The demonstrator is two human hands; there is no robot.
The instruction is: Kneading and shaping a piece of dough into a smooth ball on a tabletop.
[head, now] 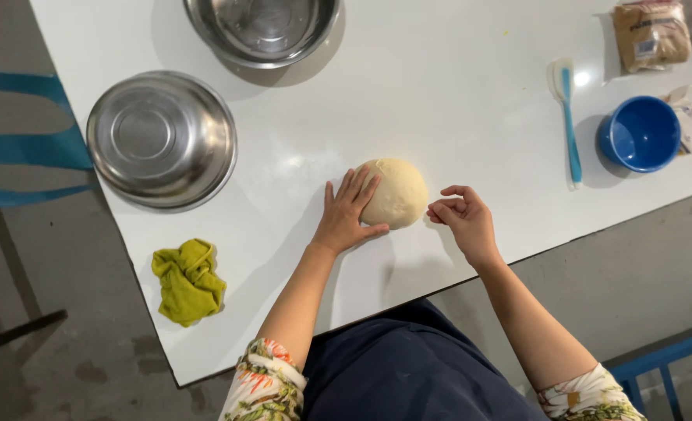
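Left hand (346, 214) fingers flat against dough ball (395, 193) — right hand (461, 218) loosely curled, just beside it.

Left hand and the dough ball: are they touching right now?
Touching. The head view shows the left hand pressed flat against the side of the dough ball, fingers overlapping its edge with no gap.

Pale cream dough (395, 192), yellow-green cloth (187, 281), blue cup (639, 133), floral sleeves (266, 386).
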